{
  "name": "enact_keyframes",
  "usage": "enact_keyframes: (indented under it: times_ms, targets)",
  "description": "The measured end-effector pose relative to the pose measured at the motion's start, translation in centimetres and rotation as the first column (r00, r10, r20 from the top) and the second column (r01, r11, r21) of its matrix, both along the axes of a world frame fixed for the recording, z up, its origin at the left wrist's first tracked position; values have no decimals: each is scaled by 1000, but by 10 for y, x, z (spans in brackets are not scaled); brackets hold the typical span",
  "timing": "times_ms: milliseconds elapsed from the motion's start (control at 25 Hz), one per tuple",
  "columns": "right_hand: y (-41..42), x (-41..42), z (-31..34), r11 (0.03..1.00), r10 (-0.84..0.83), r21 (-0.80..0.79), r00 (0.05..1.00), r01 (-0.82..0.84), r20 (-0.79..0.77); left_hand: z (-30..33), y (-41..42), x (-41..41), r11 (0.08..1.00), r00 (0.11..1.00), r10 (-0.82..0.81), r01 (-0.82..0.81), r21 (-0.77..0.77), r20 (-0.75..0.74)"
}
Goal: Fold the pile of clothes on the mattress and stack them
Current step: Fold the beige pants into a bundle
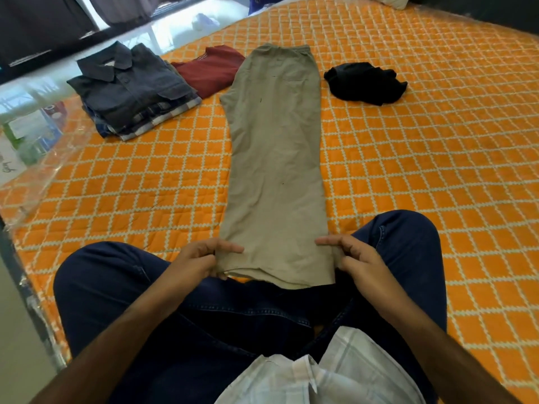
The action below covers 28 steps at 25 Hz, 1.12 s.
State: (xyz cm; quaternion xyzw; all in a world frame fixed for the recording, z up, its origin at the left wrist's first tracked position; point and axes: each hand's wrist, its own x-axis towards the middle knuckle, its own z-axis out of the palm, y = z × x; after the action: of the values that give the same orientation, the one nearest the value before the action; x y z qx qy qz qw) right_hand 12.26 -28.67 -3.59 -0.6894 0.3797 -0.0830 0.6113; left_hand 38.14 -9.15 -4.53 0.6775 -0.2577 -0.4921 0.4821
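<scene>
Khaki trousers [274, 158] lie flat on the orange checked mattress [423, 158], folded leg on leg, waistband far from me and hems at my crossed legs. My left hand [201, 259] pinches the left corner of the hem. My right hand [354, 256] grips the right corner of the same hem. A stack of folded shirts [131, 88], dark grey on top, sits at the far left. A folded maroon garment [210, 68] lies beside it. A crumpled black garment [364, 81] lies to the right of the waistband.
The mattress's left edge [26, 205], wrapped in clear plastic, drops to a pale floor with boxes [32, 132]. My legs in dark jeans [233, 310] rest on the near part of the mattress. A pillow corner [390, 0] shows at the far top.
</scene>
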Motion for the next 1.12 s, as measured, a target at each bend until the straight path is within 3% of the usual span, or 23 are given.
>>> enact_keyframes:
  times_ms: [80,160,280,360,400,480,560,640,720,760,800,840,920,960,1120]
  targets:
    - [-13,-2,9,984,150,89,988,-151,26,2,-2,8,998,997,-61,61,-5,-41]
    - [-26,5,16,962,241,-116,968,-248,-72,6,-9,17,994,989,-98,103,-38,109]
    - [-51,29,23,898,140,-403,983,-178,-122,13,-32,34,996,906,-70,88,-26,417]
    - [-85,55,25,796,54,-600,997,-81,-63,15,-64,60,998,786,33,9,-65,617]
    - [-108,72,26,783,48,-619,998,-59,-34,16,-88,79,994,727,89,-18,-112,681]
    - [-154,110,27,923,94,-376,995,-82,13,22,-139,111,988,724,112,-9,-153,680]
    - [-198,152,22,992,84,-102,994,-77,71,22,-195,145,994,769,48,25,-105,637]
    - [-237,185,0,987,-49,-159,995,34,-90,7,-242,172,994,767,102,-104,-34,634]
    - [-254,199,-28,850,-215,-526,899,-20,-381,-12,-264,184,977,578,-5,-173,128,816]
    - [-248,199,-43,762,-197,-638,899,-110,-391,-26,-263,179,975,507,-120,-102,197,854]
    - [-232,195,-61,672,-58,-707,936,-220,-347,-39,-255,168,958,454,-277,58,282,847]
    - [-208,188,-79,580,111,-742,935,-337,-337,-53,-241,150,883,384,-468,242,402,796]
    - [-160,173,-115,344,279,-757,830,-556,-483,-86,-207,109,614,123,-770,411,674,626]
    - [-142,168,-128,286,293,-724,777,-628,-557,-99,-195,95,560,32,-799,401,725,600]
    - [-149,165,-127,138,152,-764,775,-631,-613,-129,-192,97,653,-112,-697,308,692,708]
